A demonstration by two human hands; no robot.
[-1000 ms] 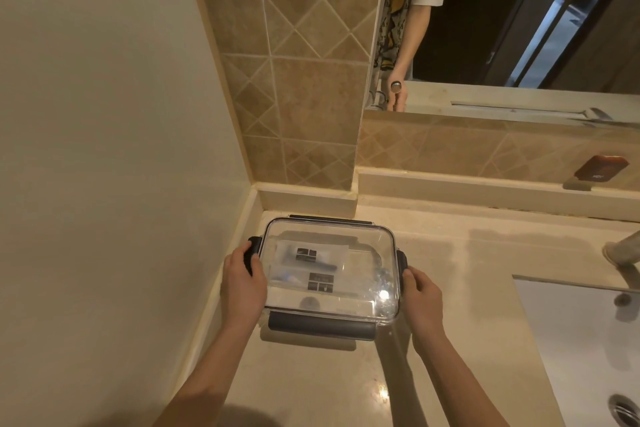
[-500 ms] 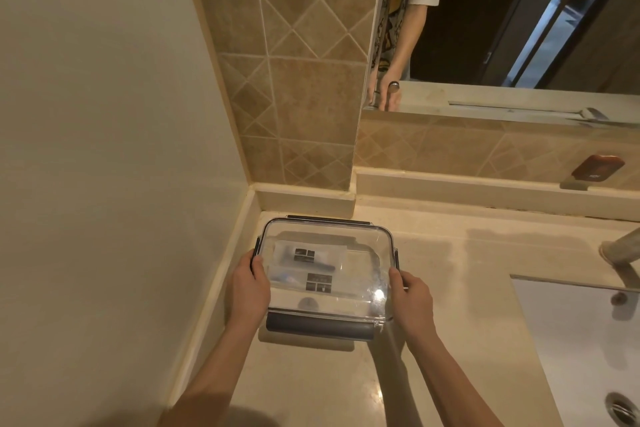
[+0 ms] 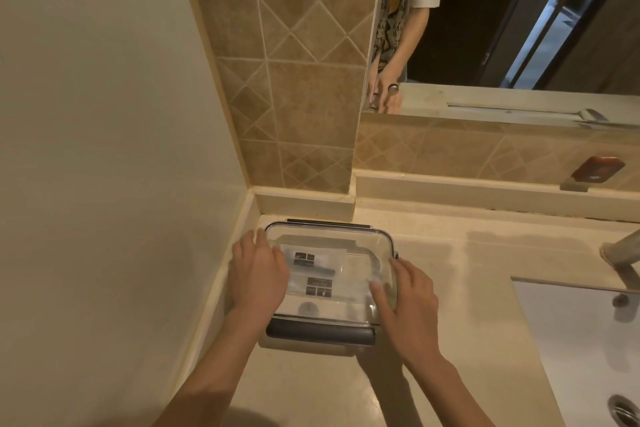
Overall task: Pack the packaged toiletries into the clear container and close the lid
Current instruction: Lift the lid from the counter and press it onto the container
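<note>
The clear container (image 3: 346, 236) stands in the counter's back left corner with its transparent lid on top. Through the lid show white packaged toiletries (image 3: 313, 270) with dark label squares. A dark grey latch (image 3: 320, 334) runs along the near edge; another lies along the far edge. My left hand (image 3: 258, 276) lies flat on the lid's left side, fingers spread. My right hand (image 3: 407, 305) rests with spread fingers on the lid's right side. Neither hand grips anything.
A cream wall (image 3: 104, 149) stands close on the left and a tiled pillar (image 3: 294, 80) behind. A white sink basin (image 3: 581, 340) with a faucet (image 3: 620, 253) lies to the right. A mirror (image 3: 502, 21) above the ledge reflects a person. A brown soap dish (image 3: 597, 168) sits far right.
Both hands left the side latches and moved up onto the lid, fingers now spread flat on top. The view shifted slightly closer.
</note>
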